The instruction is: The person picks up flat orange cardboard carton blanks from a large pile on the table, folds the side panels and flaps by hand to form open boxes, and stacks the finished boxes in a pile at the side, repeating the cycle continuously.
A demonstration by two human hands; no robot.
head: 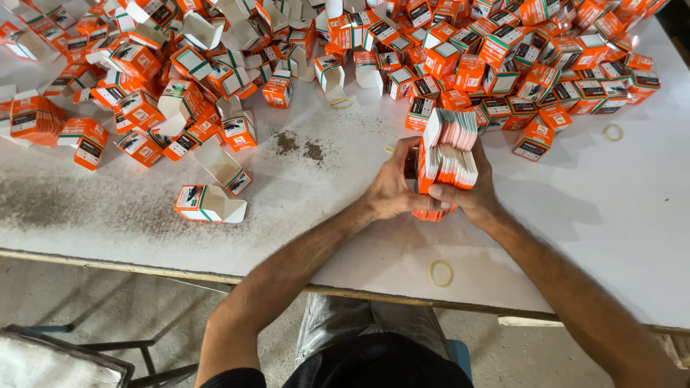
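At nine o'clock on the white table (589,215) a bound bundle (32,118) of flat cartons lies at the edge of the frame, and nearer the middle a single open box (208,203) lies on its side with its flap out, apart from the big heap of boxes (359,50) that runs from ten o'clock across to two. A smear of dark dust (300,147) sits just right of that, at about eleven o'clock from the hands. The left hand (392,188) is closed around the left face of the stack (447,154) of flattened orange cartons, thumb over the near side, and the right hand (471,195) clamps the opposite face, fingers curled under the lower end; the two press the stack between them, upright and just above the table at centre. The upper edges fan slightly, so squaring seems the point: it would go best if both palms kept even pressure, tapped the lower edge on the table, and let no carton slide out at the top. One rubber band (440,273) lies at six o'clock from the hands near the table's front edge, another band (612,132) at two o'clock, both within easy reach. Loosening either hand would probably let the stack splay.
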